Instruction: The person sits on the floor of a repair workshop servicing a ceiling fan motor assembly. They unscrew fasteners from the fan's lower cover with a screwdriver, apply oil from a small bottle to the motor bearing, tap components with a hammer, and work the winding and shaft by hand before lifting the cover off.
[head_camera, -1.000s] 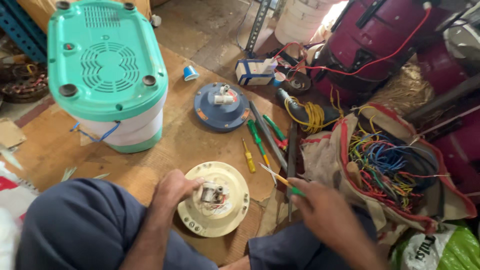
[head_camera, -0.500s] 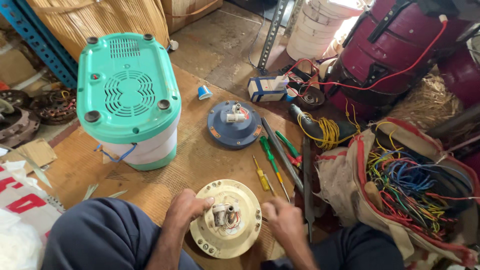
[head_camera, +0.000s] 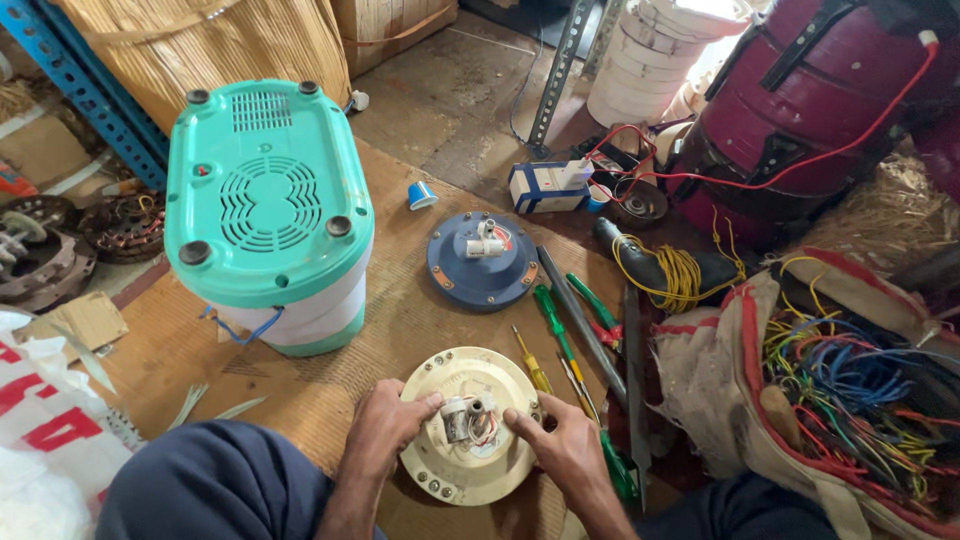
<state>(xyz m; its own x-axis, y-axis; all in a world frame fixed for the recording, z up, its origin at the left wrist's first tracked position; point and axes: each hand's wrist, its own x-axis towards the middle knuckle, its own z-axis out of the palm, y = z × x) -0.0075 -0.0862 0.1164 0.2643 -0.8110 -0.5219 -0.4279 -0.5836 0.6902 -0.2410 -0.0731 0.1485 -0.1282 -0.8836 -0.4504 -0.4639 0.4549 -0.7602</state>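
A round cream motor housing (head_camera: 470, 375) lies on the mat between my knees, with a small metal hub and thin wires (head_camera: 468, 420) at its middle. My left hand (head_camera: 385, 428) rests on the disc's left side, thumb reaching toward the hub. My right hand (head_camera: 560, 445) lies on the right side, its fingers touching the disc beside the hub. Neither hand holds a tool. A blue round motor cover (head_camera: 482, 262) with a white shaft lies farther away on the mat.
Screwdrivers and pliers (head_camera: 565, 330) lie right of the disc. An upturned teal and white appliance (head_camera: 265, 215) stands at left. A sack of coloured wires (head_camera: 850, 385) sits at right, a maroon drum (head_camera: 800, 110) behind it, and a blue-white box (head_camera: 545, 187) beyond.
My right hand let go of a screwdriver and came onto the disc beside the hub. The view shifted, bringing the disc closer to centre.
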